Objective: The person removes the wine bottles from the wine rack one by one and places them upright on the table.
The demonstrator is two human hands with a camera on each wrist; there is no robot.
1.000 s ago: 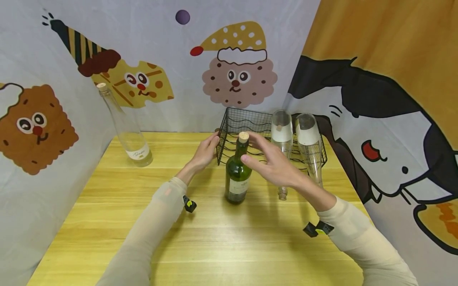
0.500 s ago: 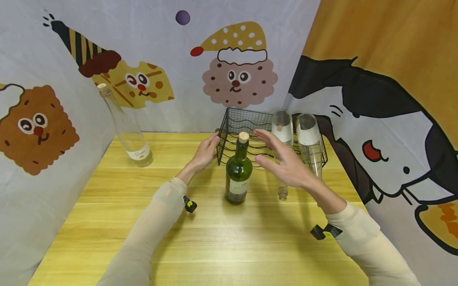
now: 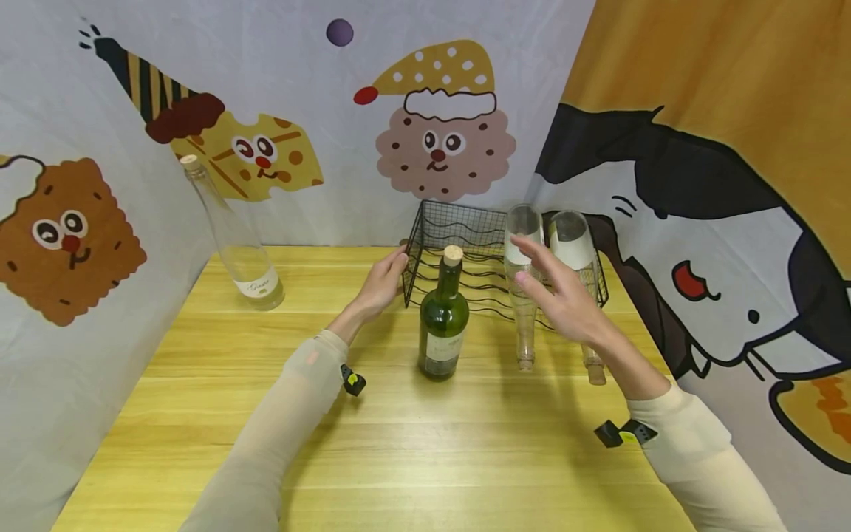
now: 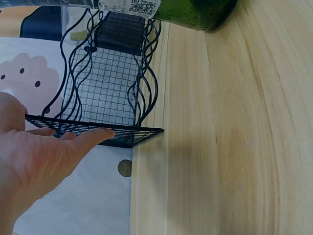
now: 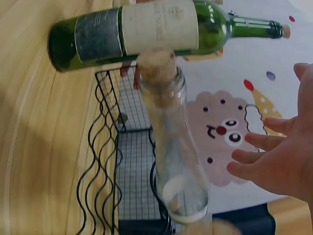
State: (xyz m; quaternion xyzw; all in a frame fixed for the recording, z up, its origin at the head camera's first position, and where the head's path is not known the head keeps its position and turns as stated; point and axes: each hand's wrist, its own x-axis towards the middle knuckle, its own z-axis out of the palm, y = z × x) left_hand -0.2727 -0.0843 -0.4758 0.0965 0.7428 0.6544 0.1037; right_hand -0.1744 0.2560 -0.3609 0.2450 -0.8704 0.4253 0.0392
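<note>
My left hand (image 3: 384, 282) touches the left side panel of a black wire bottle rack (image 3: 428, 222), its fingers extended along the outside in the left wrist view. A green wine bottle (image 3: 444, 325), corked and labelled, stands upright on the table just in front of the rack. Two clear corked bottles lie in the rack's right half with their necks toward me: the left clear bottle (image 3: 525, 325) and the right clear bottle (image 3: 572, 236). My right hand (image 3: 565, 295), fingers spread and holding nothing, hovers over these bottles and overlaps both in the head view.
A tall clear bottle (image 3: 249, 258) with a cork and a white label stands at the table's back left. A printed cloth wall (image 3: 359, 170) closes off the back and sides. The wooden table (image 3: 425, 458) reaches toward me.
My right hand has moved right, away from the green bottle's neck and over the clear bottles. My left hand and the bottles have stayed in place.
</note>
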